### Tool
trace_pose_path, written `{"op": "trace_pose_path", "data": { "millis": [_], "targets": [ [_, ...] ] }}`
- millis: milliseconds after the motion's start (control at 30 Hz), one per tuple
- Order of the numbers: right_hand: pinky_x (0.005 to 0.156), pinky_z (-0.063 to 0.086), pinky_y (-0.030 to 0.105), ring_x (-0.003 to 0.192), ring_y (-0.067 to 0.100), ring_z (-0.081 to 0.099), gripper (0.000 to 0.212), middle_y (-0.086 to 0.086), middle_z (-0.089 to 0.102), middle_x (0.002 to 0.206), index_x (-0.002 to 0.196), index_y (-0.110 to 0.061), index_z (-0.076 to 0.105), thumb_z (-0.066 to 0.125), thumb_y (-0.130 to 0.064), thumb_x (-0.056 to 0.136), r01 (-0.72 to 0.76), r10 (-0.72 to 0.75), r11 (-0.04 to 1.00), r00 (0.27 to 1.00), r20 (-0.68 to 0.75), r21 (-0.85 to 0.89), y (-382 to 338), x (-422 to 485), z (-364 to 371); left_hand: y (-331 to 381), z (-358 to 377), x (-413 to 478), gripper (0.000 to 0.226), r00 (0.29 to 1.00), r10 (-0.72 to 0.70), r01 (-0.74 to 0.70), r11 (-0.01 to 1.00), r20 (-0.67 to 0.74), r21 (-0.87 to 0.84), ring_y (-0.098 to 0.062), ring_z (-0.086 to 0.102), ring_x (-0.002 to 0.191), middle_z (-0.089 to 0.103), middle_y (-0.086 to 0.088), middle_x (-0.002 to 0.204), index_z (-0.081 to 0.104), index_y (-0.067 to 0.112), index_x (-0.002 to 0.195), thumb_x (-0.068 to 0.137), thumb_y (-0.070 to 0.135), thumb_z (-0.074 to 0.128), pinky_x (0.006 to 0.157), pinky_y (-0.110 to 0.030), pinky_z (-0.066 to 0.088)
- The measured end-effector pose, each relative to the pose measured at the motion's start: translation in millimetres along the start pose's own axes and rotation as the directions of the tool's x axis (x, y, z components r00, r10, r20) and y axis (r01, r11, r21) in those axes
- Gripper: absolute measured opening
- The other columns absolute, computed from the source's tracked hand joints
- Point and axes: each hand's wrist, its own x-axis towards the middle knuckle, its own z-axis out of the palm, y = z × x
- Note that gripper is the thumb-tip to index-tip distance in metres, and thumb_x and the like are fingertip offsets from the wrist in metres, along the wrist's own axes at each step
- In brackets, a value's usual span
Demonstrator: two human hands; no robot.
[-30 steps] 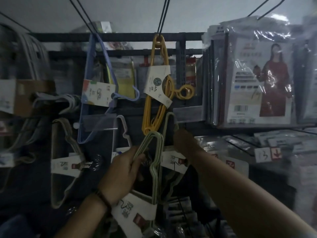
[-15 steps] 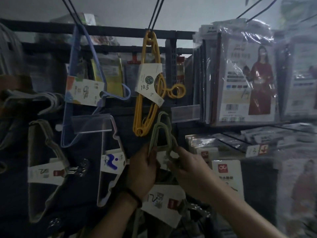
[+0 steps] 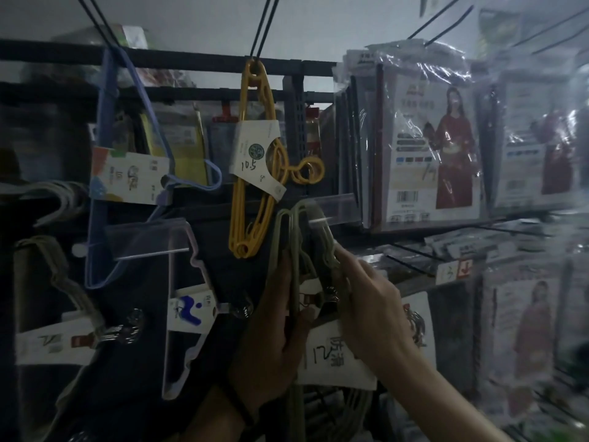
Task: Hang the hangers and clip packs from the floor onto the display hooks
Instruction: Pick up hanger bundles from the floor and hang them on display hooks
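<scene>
Dark display rack [image 3: 204, 63] fills most of the view, with bagged dress packs [image 3: 427, 148] stacked on the right. Blue hangers [image 3: 105, 186] and yellow hangers [image 3: 255, 161] hang up top. The grey-green hanger bundle [image 3: 287, 237] sits just below the yellow ones, up against the rack. Can't tell if it's on a hook. Left hand [image 3: 271, 339] is wrapped around its left side, and right hand [image 3: 373, 314] pinches the right side.
</scene>
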Motion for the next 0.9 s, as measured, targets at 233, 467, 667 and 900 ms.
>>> {"op": "trace_pose_path", "data": {
  "millis": [233, 467, 667, 900],
  "targets": [
    [0.058, 0.057, 0.047, 0.079, 0.026, 0.066, 0.056, 0.005, 0.067, 0.114, 0.161, -0.029, 0.039, 0.041, -0.031, 0.106, -0.047, 0.043, 0.998, 0.994, -0.097, -0.038, 11.4, -7.9, 4.4, -11.2, 3.7, 12.1, 0.069, 0.997, -0.003, -0.008, 0.991, 0.081, 0.135, 0.01, 0.017, 0.154, 0.006, 0.024, 0.173, -0.001, 0.039, 0.167, 0.11, 0.04, 0.039, 0.123, -0.016, 0.024],
    [0.059, 0.04, 0.03, 0.073, 0.022, 0.057, 0.047, 0.003, 0.061, 0.097, 0.154, -0.028, 0.048, 0.047, -0.021, 0.108, -0.085, 0.082, 0.994, 0.995, -0.063, -0.062, 33.0, 1.8, 27.4, -31.9, 6.2, 21.3, 0.078, 0.986, -0.068, 0.03, 0.969, 0.151, 0.246, 0.014, 0.013, 0.151, 0.0, 0.033, 0.169, -0.013, 0.054, 0.16, 0.111, 0.041, 0.046, 0.12, -0.015, 0.026],
    [0.066, 0.058, 0.039, 0.084, 0.025, 0.069, 0.034, 0.005, 0.066, 0.104, 0.14, -0.032, 0.053, 0.047, -0.022, 0.108, -0.099, 0.106, 0.99, 0.992, 0.066, -0.095, 51.9, 48.3, 69.2, -55.8, -2.0, 27.5, 0.078, 0.991, -0.075, 0.015, 0.886, 0.111, 0.463, -0.006, 0.007, 0.16, -0.019, 0.028, 0.17, -0.016, 0.044, 0.163, 0.111, 0.041, 0.042, 0.129, -0.037, 0.027],
    [0.076, 0.059, 0.043, 0.099, 0.037, 0.073, 0.042, 0.016, 0.072, 0.113, 0.145, -0.015, 0.052, 0.054, -0.017, 0.103, -0.09, 0.134, 0.969, 0.974, 0.184, -0.232, 57.0, 79.0, 95.5, -78.3, -2.1, 23.1, 0.09, 0.939, -0.284, 0.092, 0.75, 0.194, 0.655, -0.026, 0.036, 0.151, -0.026, 0.021, 0.169, -0.006, 0.033, 0.167, 0.102, 0.046, 0.055, 0.107, -0.042, 0.053]
  ]
}}
